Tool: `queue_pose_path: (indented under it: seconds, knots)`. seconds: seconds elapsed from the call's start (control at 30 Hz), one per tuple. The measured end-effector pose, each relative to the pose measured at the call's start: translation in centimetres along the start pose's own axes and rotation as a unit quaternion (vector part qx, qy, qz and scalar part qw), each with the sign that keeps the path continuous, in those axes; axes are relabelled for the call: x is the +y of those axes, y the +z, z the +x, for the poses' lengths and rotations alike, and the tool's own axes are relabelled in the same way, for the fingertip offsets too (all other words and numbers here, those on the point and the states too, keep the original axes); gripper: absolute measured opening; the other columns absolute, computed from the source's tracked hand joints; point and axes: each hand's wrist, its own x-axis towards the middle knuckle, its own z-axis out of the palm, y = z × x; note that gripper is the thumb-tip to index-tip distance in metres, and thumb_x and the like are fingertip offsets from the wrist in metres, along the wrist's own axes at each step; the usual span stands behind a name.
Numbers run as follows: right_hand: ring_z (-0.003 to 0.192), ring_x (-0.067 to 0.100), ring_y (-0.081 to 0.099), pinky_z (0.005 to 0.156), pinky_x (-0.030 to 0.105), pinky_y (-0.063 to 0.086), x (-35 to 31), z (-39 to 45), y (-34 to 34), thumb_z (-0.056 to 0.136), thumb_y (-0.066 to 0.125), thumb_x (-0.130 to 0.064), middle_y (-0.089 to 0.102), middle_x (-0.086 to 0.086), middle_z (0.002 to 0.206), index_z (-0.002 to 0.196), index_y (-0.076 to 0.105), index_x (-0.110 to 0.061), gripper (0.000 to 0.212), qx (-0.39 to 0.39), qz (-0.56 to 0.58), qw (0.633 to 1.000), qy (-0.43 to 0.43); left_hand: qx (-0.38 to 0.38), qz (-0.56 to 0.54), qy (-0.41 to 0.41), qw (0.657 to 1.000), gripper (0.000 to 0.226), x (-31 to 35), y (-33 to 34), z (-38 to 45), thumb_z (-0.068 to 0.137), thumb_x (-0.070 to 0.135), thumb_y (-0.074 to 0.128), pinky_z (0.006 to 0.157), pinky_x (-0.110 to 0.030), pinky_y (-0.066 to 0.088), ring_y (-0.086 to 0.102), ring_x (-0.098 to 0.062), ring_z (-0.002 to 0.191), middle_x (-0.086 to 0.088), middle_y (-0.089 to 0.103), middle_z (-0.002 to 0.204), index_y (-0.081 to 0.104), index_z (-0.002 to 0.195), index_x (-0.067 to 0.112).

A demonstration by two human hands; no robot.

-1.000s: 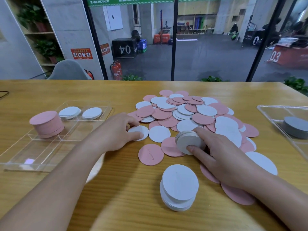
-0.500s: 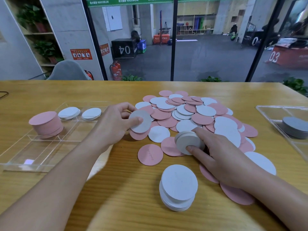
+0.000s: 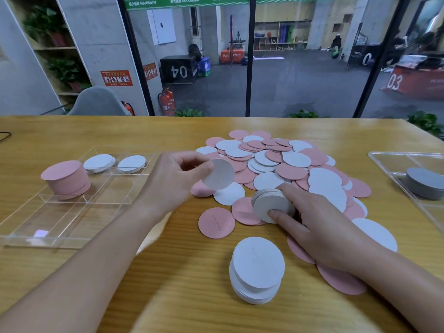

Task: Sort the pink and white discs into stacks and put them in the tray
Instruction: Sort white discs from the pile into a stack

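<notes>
On the wooden tabletop (image 3: 72, 131) a loose pile of pink and white discs (image 3: 283, 162) spreads across the middle toward the far edge, and the clear divided tray (image 3: 72, 212) near the left edge already carries a pink stack (image 3: 65, 179) and two low white stacks (image 3: 99, 162). The step in hand looks like adding one more white disc to a bundle: best to bring it flat onto the held stack's face and square the rims before letting go. The right hand (image 3: 322, 227) grips a tilted stack of white discs (image 3: 271, 204) at the pile's near side, thumb under its near rim and fingers curled round its far rim. The left hand (image 3: 173, 179) pinches a single white disc (image 3: 219, 173) by its left rim, held clear above the pile, just left of that stack, not touching it.
</notes>
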Motion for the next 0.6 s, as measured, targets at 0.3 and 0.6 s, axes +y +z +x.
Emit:
queue_pose_path:
  seconds: [0.3,0.6]
  knots:
    - [0.079,0.013,0.055,0.063,0.029,0.039,-0.1,0.0,-0.1,0.105,0.059,-0.049,0.057,-0.014,0.077,0.097,0.047,-0.033,0.021,-0.001,-0.003,1.000,0.008,-0.162,0.023,0.062,0.985,0.009,0.7,3.5,-1.6,0.103,0.012,0.078,0.076,-0.036,0.058,0.066,-0.020,0.074,-0.008,0.076,0.083,0.082,0.095,0.011]
    - [0.101,-0.001,0.058,0.079,0.013,0.042,-0.3,-0.2,-0.2,0.104,0.064,-0.043,0.060,-0.031,0.111,0.140,0.045,-0.047,0.041,0.014,-0.003,1.000,0.014,-0.208,0.016,0.064,0.976,0.016,0.3,4.2,-2.0,0.109,0.012,0.069,0.088,-0.048,0.062,0.073,-0.035,0.091,-0.010,0.080,0.095,0.085,0.111,0.017]
